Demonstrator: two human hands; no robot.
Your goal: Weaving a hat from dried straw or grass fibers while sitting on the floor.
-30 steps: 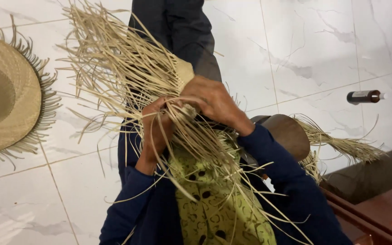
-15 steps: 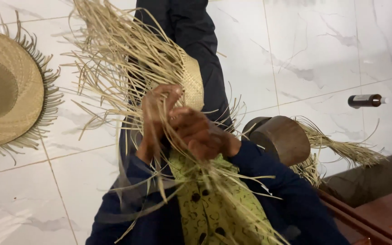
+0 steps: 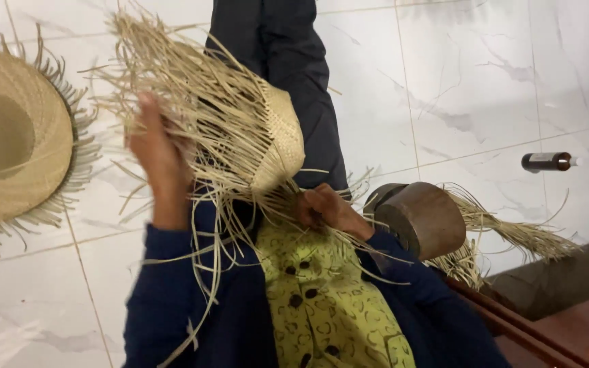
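Left hand (image 3: pixel 155 153) fingers spread through loose straw strands (image 3: pixel 172 88); right hand (image 3: pixel 322 208) pinches strands under half-woven hat (image 3: pixel 277 140), centre, over lap. Looks light, springy, brittle; best held by woven crown.

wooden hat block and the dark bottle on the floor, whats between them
In the head view, a bundle of loose straw trails from behind the wooden hat block toward the dark bottle; beyond its tips lies bare white tile floor.
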